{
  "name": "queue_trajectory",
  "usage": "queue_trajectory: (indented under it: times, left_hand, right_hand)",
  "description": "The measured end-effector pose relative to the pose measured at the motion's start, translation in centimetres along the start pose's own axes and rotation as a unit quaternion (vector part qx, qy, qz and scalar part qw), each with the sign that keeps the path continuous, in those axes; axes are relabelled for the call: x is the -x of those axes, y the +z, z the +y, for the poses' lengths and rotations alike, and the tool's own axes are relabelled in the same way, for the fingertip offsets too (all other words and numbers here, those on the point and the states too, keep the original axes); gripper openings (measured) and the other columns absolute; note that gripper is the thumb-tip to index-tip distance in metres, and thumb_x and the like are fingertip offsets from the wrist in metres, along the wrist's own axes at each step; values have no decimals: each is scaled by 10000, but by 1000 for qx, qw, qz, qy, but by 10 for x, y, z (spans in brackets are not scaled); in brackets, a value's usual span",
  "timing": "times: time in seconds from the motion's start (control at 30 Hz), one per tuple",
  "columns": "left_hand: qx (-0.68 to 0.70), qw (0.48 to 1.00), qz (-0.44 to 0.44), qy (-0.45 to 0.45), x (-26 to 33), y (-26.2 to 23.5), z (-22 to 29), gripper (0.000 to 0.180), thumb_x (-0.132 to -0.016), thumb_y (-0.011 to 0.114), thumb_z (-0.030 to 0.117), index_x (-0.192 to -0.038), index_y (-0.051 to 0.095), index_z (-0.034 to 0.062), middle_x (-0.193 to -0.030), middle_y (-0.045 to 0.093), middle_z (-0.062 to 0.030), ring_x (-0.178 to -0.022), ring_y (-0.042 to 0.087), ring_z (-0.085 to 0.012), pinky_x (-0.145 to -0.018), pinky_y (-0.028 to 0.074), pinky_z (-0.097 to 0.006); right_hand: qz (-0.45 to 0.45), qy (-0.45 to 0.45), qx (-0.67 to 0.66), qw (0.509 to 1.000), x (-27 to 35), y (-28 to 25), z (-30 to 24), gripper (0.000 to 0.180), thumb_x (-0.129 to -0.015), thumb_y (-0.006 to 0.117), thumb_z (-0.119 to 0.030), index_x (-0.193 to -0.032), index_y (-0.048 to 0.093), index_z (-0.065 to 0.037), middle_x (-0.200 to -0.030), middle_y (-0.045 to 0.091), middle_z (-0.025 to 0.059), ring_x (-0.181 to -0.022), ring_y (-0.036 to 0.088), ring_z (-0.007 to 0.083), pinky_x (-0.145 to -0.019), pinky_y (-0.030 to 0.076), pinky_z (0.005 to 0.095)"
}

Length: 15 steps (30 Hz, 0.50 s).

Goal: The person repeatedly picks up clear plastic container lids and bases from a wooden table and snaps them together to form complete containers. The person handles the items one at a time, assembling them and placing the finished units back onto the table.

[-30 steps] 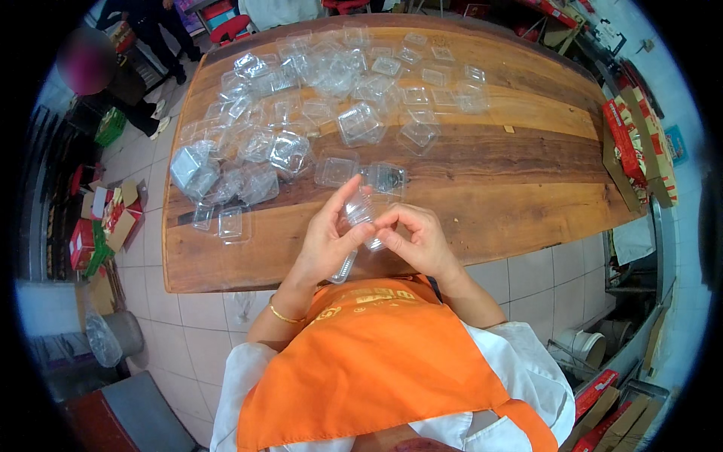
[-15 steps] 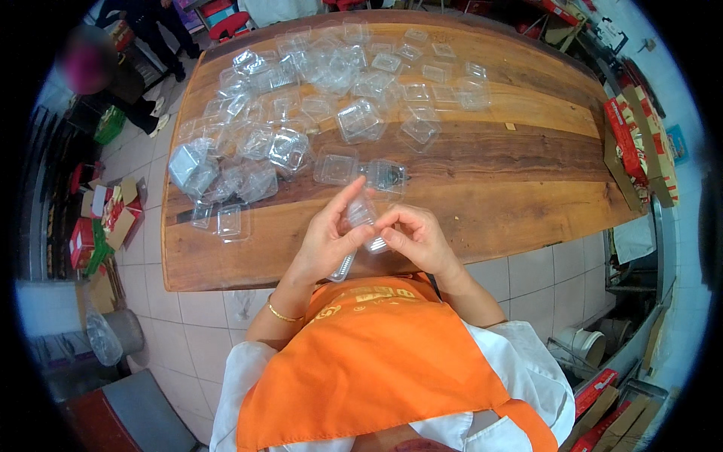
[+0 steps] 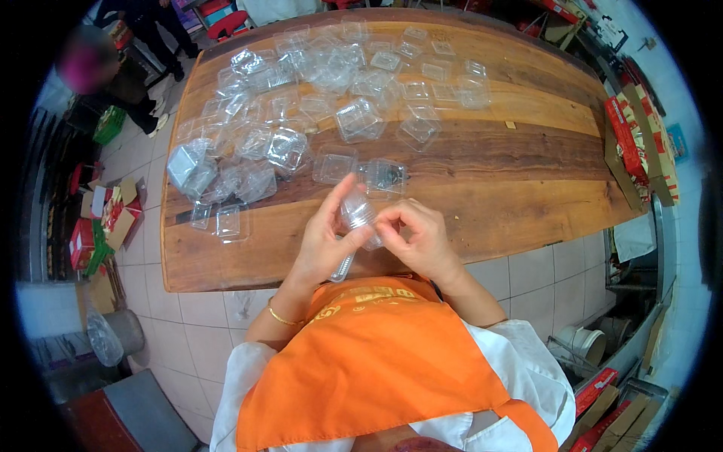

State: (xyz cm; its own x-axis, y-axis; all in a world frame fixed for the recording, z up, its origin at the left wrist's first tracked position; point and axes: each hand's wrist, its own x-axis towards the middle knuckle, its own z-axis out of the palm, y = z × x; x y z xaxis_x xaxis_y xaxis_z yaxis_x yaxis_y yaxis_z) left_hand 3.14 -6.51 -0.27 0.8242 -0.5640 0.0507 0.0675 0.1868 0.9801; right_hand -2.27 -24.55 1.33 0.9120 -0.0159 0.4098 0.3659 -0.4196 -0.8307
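Near the table's front edge, my left hand [image 3: 327,234] grips a clear plastic clamshell box [image 3: 357,210] between thumb and fingers. My right hand [image 3: 416,234] pinches the right side of that box with thumb and forefinger. Part of the clear plastic [image 3: 343,267] hangs below my left thumb, just above the orange apron. Beyond my hands lie an opened clear box [image 3: 336,165] and, beside it, another clear box [image 3: 386,177] with something dark showing through it. A large scattered heap of clear boxes [image 3: 331,66] covers the table's far left part.
The wooden table [image 3: 527,169] has a curved front edge. An open carton with red packets [image 3: 626,139] stands at its right end. Cartons [image 3: 117,211] sit on the tiled floor at left. Two other people [image 3: 113,75] stand beyond the table's far left corner.
The box in my hands has tilted slightly, and its ridged side shows more. My right hand has turned a little, its fingers still pinched at the box. The heap looks the same.
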Motion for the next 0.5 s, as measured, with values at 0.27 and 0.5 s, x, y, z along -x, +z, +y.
queue_trajectory:
  times: [0.27,0.5]
  left_hand:
    - [30,999,11,-30,2,5,11,748,-849,619,-30,-1496,250,26,-1472,377,-140,-1283,440,-179,-1053,385,-312]
    - [53,998,43,-9,4,6,13,714,-835,611,-53,-1468,288,2,-1452,391,-157,-1276,456,-202,-1041,415,-327]
  right_hand:
    - [7,37,-55,998,1,1,-2,103,-803,678,-24,-891,628,-41,-786,635,61,-676,599,176,-594,483,292]
    - [56,42,-143,987,-5,-4,5,118,-857,542,57,-902,617,-22,-843,613,66,-708,587,145,-635,479,273]
